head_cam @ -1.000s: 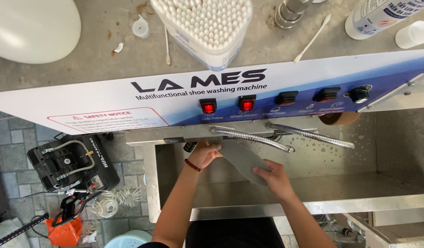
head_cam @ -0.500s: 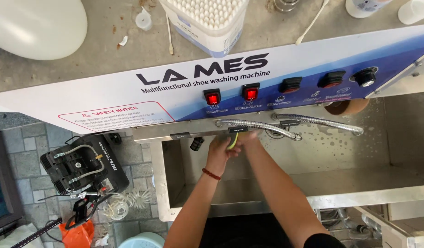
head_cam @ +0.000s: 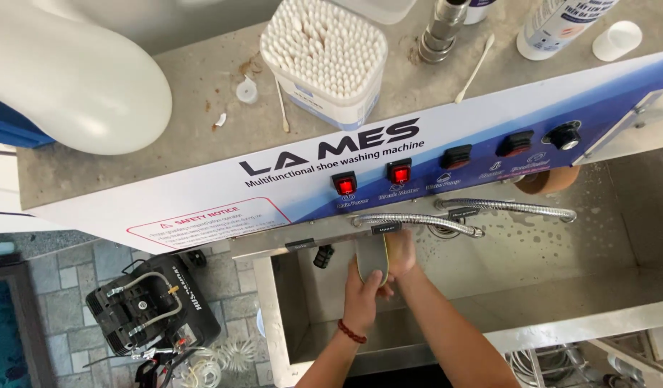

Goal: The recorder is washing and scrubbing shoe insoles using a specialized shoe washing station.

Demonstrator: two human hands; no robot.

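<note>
Both my hands meet in the steel sink (head_cam: 540, 266) of a washing machine, just under the nozzle of a flexible metal hose (head_cam: 418, 221). They hold a grey insole with a yellow edge (head_cam: 371, 260), turned edge-on and upright. My left hand (head_cam: 362, 298), with a red bead bracelet on the wrist, grips its lower end. My right hand (head_cam: 402, 257) clasps its right side, close to the hose tip. No running water can be made out.
A second metal hose (head_cam: 507, 207) and a brown round brush (head_cam: 548, 181) sit to the right. The blue-white panel (head_cam: 489, 115) has two lit red switches (head_cam: 371, 178). On the top stand a cotton swab box (head_cam: 324, 57), spray can (head_cam: 561, 25) and white dome (head_cam: 66, 79). A black compressor (head_cam: 148, 309) stands on the floor.
My hands rose from low in the sink, where the insole lay flat and broad, up to the hose nozzle. The insole is now turned edge-on between both hands.
</note>
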